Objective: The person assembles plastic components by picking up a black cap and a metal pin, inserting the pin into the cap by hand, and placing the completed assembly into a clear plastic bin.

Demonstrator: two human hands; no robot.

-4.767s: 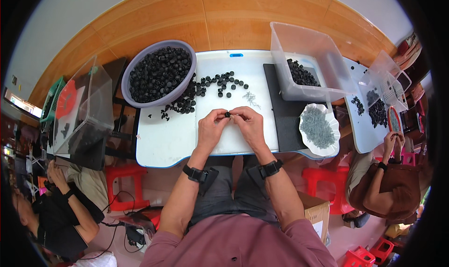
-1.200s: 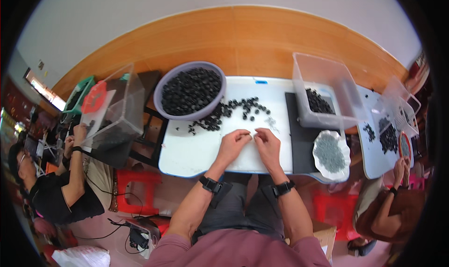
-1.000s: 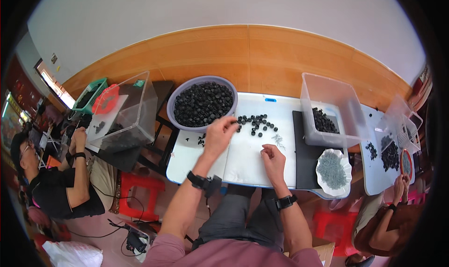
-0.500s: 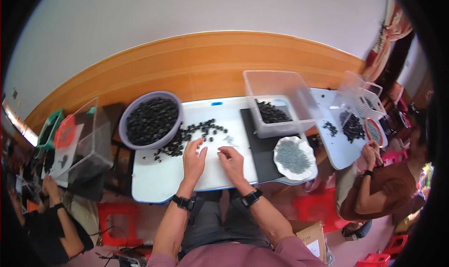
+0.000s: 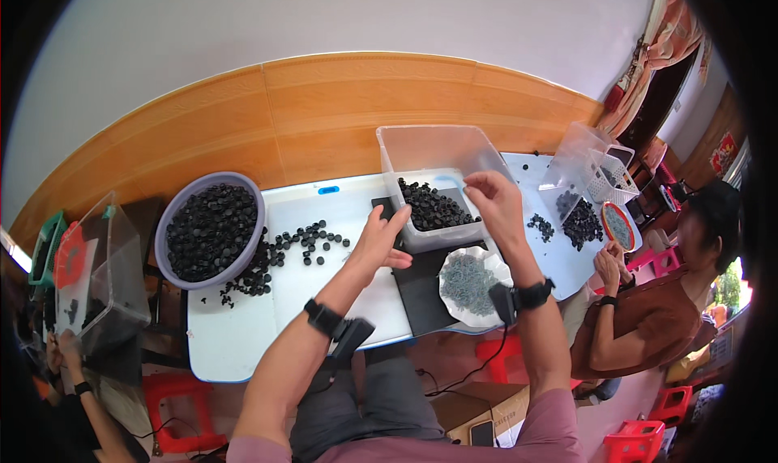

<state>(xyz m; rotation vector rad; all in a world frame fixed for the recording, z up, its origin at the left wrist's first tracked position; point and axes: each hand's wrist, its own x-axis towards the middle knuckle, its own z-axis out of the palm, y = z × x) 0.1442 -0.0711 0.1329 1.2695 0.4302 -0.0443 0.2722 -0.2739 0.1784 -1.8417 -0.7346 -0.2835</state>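
My right hand (image 5: pixel 497 210) is over the right part of a clear plastic bin (image 5: pixel 438 240), its fingers curled and the tips drawn together. Whatever is between them, if anything, is too small to make out. Small black parts (image 5: pixel 433 206) lie in a heap inside the bin. My left hand (image 5: pixel 379 240) is by the bin's front left corner, fingers spread, holding nothing visible. Just below the bin, a white wavy-rimmed dish (image 5: pixel 496 266) holds many thin grey pieces (image 5: pixel 470 283). Loose round black caps (image 5: pixel 308 238) are scattered on the white table (image 5: pixel 308 317) left of my left hand.
A lavender basin (image 5: pixel 168 273) full of black caps stands at the table's left. A black mat (image 5: pixel 425 301) lies under the bin and dish. To the right, a co-worker (image 5: pixel 640 325) sits at another table with black parts. Another person's hands (image 5: pixel 66 349) show at far left.
The view has turned right. Both hands have moved from the tabletop to the right: the right one over the bin, the left one beside it. The small grey pile on the tabletop no longer shows.
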